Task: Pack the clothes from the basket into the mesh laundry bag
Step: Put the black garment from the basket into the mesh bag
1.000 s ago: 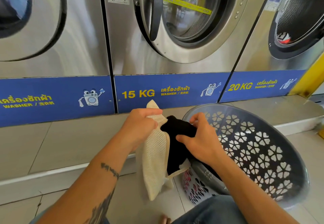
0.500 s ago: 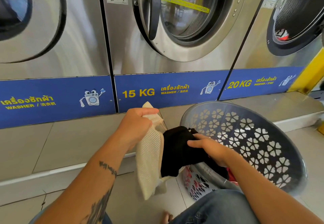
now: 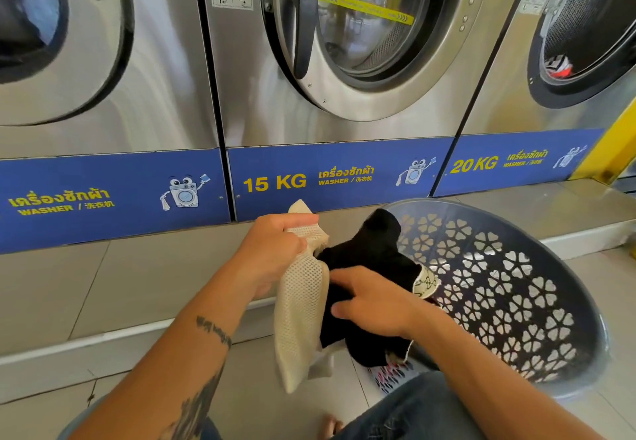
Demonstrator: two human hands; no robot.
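My left hand point(image 3: 273, 250) grips the top edge of the cream mesh laundry bag point(image 3: 299, 315), which hangs down in front of me. A black garment point(image 3: 371, 260) bulges out of the bag's mouth, part inside and part sticking up. My right hand point(image 3: 375, 305) lies over the garment, fingers closed on the cloth. Just right of that hand, a small white printed patch shows on the garment. To the right stands the grey basket point(image 3: 509, 302) with flower-shaped holes, tilted toward me; its inside is mostly hidden by my arm.
A row of steel washing machines point(image 3: 344, 61) with blue base panels stands behind a low tiled step point(image 3: 103, 284). The right machine's drum holds a red and white item point(image 3: 559, 67). My knees in jeans point(image 3: 413, 412) are at the bottom edge.
My right hand has come left from the basket rim and now lies on the black garment at the bag's mouth. More of the garment bulges up above the bag. The left hand keeps its hold.
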